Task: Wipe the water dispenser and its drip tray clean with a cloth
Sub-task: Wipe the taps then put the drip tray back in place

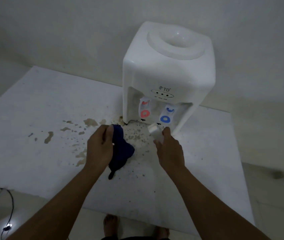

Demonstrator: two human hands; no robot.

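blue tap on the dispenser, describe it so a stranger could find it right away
Start at the white water dispenser standing on the stained white table. In the recess under its front panel sit two taps. The blue tap is the right one, above the right hand; its neighbour is red.

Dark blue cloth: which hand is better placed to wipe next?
Left, probably. The left hand already grips the dark blue cloth above the stained white surface, in front of the water dispenser. The right hand holds a white piece.
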